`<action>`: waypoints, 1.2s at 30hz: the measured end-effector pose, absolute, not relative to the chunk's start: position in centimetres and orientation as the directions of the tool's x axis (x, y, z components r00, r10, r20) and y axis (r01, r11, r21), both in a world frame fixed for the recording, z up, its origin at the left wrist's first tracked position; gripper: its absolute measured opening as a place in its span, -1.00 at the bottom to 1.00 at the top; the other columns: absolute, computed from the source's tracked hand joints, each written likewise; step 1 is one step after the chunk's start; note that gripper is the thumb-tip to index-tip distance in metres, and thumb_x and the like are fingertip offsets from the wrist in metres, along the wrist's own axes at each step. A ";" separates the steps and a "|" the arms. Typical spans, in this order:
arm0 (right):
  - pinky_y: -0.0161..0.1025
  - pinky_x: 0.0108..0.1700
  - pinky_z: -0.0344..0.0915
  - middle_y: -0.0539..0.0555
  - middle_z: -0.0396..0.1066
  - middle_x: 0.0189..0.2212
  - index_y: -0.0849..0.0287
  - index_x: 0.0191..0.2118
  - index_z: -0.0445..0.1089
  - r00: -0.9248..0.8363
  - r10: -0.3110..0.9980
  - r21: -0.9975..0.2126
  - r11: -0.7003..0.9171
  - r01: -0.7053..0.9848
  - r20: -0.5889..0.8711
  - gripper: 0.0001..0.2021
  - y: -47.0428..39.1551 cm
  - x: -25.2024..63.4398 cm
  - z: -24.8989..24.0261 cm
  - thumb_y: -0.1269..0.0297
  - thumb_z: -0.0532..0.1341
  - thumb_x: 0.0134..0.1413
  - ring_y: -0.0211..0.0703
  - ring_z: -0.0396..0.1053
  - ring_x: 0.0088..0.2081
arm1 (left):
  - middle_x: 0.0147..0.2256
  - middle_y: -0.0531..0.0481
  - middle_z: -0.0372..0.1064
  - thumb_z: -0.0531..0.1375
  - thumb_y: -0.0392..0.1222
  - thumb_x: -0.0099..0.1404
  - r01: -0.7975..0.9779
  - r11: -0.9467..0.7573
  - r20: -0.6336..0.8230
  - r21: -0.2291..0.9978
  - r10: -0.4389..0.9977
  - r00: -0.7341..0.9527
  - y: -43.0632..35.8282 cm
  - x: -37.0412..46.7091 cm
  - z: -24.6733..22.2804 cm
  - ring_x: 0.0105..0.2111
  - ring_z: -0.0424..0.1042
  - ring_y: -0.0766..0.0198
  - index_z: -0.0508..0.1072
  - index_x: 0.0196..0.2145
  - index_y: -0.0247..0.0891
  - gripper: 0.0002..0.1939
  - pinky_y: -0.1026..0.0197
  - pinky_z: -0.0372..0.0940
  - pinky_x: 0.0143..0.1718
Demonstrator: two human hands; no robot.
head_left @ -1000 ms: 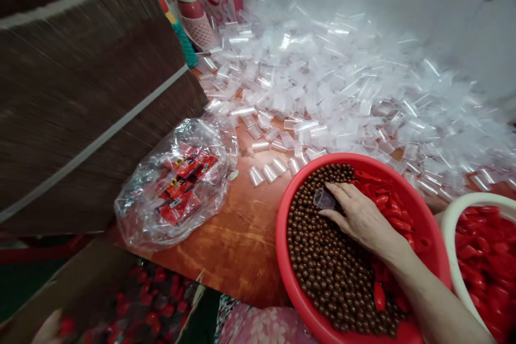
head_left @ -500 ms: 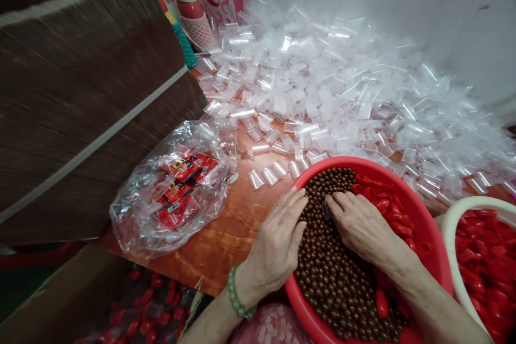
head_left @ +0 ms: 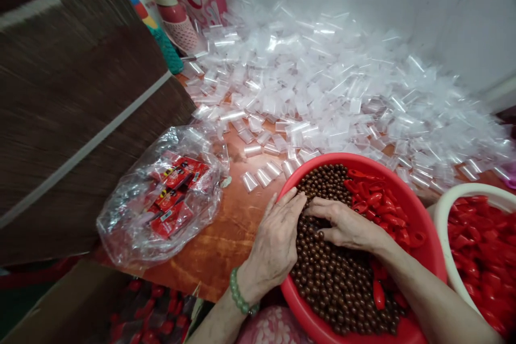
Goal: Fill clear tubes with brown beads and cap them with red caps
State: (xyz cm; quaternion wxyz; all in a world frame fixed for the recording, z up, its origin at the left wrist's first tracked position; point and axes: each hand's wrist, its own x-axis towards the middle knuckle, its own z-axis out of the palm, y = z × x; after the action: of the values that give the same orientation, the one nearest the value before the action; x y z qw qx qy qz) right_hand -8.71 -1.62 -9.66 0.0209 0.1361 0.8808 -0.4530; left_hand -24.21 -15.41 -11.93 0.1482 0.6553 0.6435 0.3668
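Note:
A red basin (head_left: 433,247) holds many small, shiny brown balls (head_left: 334,285) and a heap of red plastic pieces (head_left: 379,201) on its right side. My left hand (head_left: 279,236), with a green bead bracelet (head_left: 238,293) at the wrist, lies over the basin's left rim. Its fingers stretch out together above the balls, and no object shows in it. Among the balls, my right hand (head_left: 346,224) points left with its fingers curved and its thumb below them. Its fingertips are close to my left hand's. What lies within its grasp is hidden.
Clear plastic sleeves (head_left: 322,80) are heaped across the table. To the left are a plastic bag (head_left: 161,204) with red packets and a strapped brown stack (head_left: 80,102). A bottle (head_left: 169,11) stands behind. A white tub (head_left: 443,220) of red pieces adjoins the basin.
My right hand has shifted left through the balls, towards my left hand. A small clear-grey item at its fingertips no longer shows. The whole view has shifted slightly.

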 end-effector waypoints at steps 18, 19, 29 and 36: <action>-0.28 -0.15 0.30 -0.03 0.39 -0.32 0.20 -0.14 0.50 -0.932 0.300 -0.978 -0.110 0.178 -0.204 -0.68 -0.6 -7.5 -7.9 0.15 0.37 -0.01 -0.25 0.32 -0.28 | 0.31 -0.19 0.09 0.05 -0.09 0.43 0.086 0.146 -0.138 0.985 0.985 -0.100 -14.6 -22.6 -8.1 0.27 0.16 0.10 0.11 0.30 -0.23 -0.46 0.00 0.09 0.30; -0.27 -0.12 0.30 -0.02 0.41 -0.32 0.21 -0.14 0.50 -0.935 0.283 -0.973 -0.147 0.177 -0.213 -0.69 -0.8 -7.5 -7.8 0.15 0.35 0.02 -0.24 0.34 -0.27 | 0.30 -0.19 0.11 0.06 -0.08 0.42 0.060 0.153 -0.147 0.986 0.985 -0.092 -14.5 -22.5 -8.2 0.26 0.17 0.09 0.13 0.29 -0.24 -0.46 0.01 0.08 0.31; -0.33 -0.29 0.34 -0.03 0.44 -0.36 0.20 -0.11 0.44 -0.871 0.438 -0.973 -0.147 0.176 -0.224 -0.70 -1.7 -7.6 -7.2 0.21 0.35 0.04 -0.29 0.37 -0.39 | 0.19 -0.15 0.28 0.09 -0.07 0.41 -0.224 0.223 -0.231 0.949 0.973 -0.011 -13.6 -22.3 -8.3 0.09 0.38 0.04 0.20 0.28 -0.15 -0.49 0.01 0.38 0.07; -0.32 -0.23 0.28 -0.03 0.40 -0.32 0.14 -0.21 0.40 -0.855 0.515 -0.975 0.150 0.163 -0.063 -0.84 -1.8 -7.5 -6.7 0.25 0.31 0.09 -0.25 0.35 -0.30 | 0.08 -0.16 0.36 0.13 -0.08 0.39 -0.347 0.233 -0.240 0.908 0.971 0.024 -13.4 -22.4 -8.1 -0.06 0.46 0.11 0.31 0.18 -0.20 -0.56 0.17 0.48 -0.15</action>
State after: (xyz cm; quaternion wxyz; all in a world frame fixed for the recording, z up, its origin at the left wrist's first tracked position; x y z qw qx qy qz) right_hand -7.55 -1.81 -6.73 -0.1442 0.2276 0.7446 -0.6107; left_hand -22.38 -13.38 -8.11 0.6324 0.3350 0.4654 0.5207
